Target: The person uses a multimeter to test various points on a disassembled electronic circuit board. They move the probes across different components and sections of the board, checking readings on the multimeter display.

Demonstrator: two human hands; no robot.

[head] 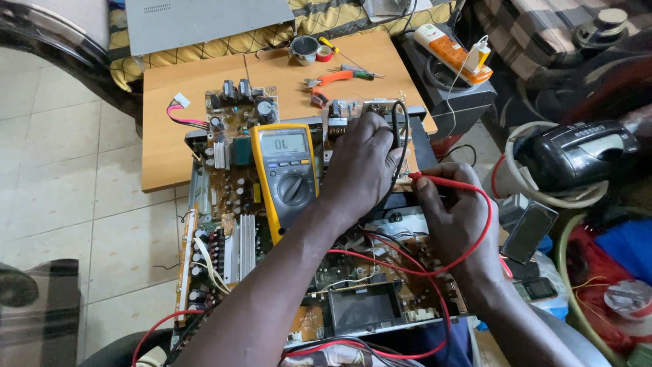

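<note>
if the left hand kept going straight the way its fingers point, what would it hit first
Probably the small green circuit board at the far edge of the open grey metal chassis. The left hand, holding the black probe lead, points up-frame toward it, though depth is unclear.

Probe tips hidden behind left hand (363, 166) and right hand (454, 214); grey metal cover (204, 20) cut off at top edge.

Both bare forearms are reaching up from the bottom edge toward the middle of the frame. The left hand (363, 160) is curling palm-down, fingers bent in a pinch, while the right hand (456, 212) is sitting lower right, knuckles up, fingers closed.
</note>
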